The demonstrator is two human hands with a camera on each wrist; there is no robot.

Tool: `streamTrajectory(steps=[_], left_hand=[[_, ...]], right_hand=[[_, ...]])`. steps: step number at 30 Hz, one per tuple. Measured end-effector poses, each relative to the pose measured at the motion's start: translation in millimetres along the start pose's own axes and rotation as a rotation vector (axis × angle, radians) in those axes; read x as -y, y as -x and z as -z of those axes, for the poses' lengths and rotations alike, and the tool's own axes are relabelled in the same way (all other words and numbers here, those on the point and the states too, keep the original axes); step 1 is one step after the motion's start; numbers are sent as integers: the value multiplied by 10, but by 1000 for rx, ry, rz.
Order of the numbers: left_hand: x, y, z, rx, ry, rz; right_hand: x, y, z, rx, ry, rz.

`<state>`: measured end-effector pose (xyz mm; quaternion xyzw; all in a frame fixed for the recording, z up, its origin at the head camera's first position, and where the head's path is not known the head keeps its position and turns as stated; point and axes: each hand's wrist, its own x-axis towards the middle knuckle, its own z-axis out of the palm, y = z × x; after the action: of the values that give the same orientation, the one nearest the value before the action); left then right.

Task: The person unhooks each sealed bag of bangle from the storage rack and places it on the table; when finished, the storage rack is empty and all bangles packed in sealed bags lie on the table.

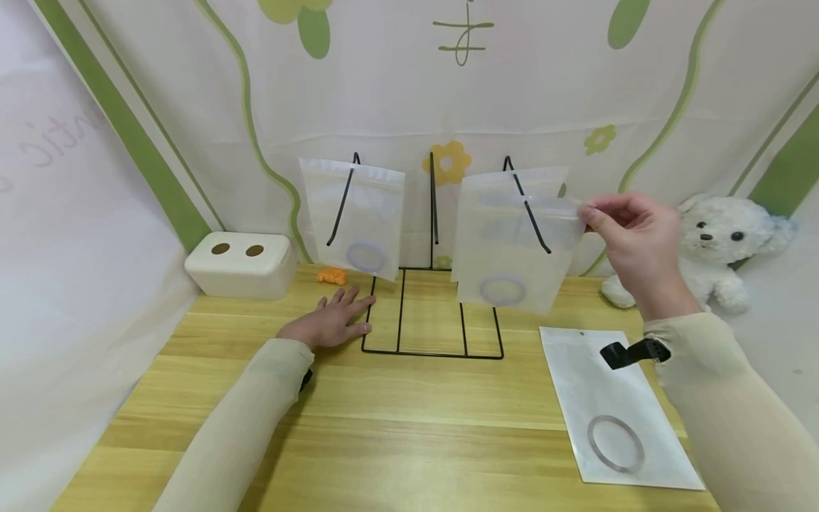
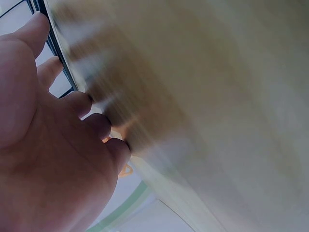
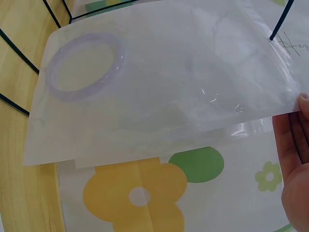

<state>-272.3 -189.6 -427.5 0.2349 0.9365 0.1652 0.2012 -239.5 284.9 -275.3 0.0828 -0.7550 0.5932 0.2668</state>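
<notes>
The right hand (image 1: 640, 238) pinches the upper right corner of a translucent bag (image 1: 525, 263) with a pale ring (image 3: 86, 67) inside. The black rack's right prong (image 1: 537, 226) passes through the bag's top; another bag hangs behind it. On the left prong (image 1: 339, 213) hangs a similar bag (image 1: 352, 220). The left hand (image 1: 329, 320) lies with fingers spread on the table, fingertips at the left edge of the rack's base (image 1: 435, 354). The middle prong (image 1: 434, 206) holds no bag.
A white bag with a ring (image 1: 591, 384) lies on the table at the right. A white box (image 1: 239, 267) stands at the left, an orange figure (image 1: 332, 276) beside the rack, and a white plush bear (image 1: 719, 249) at the back right.
</notes>
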Motion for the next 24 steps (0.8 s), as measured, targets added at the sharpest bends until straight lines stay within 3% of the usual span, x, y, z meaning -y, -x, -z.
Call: streamTrajectory(steps=[5, 11, 18, 24], left_hand=[[3, 1, -1, 0, -4, 1], [-3, 6, 2, 1, -5, 3], [8, -8, -9, 2, -2, 1], [6, -13, -7, 4, -2, 3]], right_hand=[[-3, 60, 7, -17, -15, 20], [10, 139, 36, -21, 39, 27], [20, 235, 59, -13, -94, 40], [45, 311, 89, -34, -80, 49]])
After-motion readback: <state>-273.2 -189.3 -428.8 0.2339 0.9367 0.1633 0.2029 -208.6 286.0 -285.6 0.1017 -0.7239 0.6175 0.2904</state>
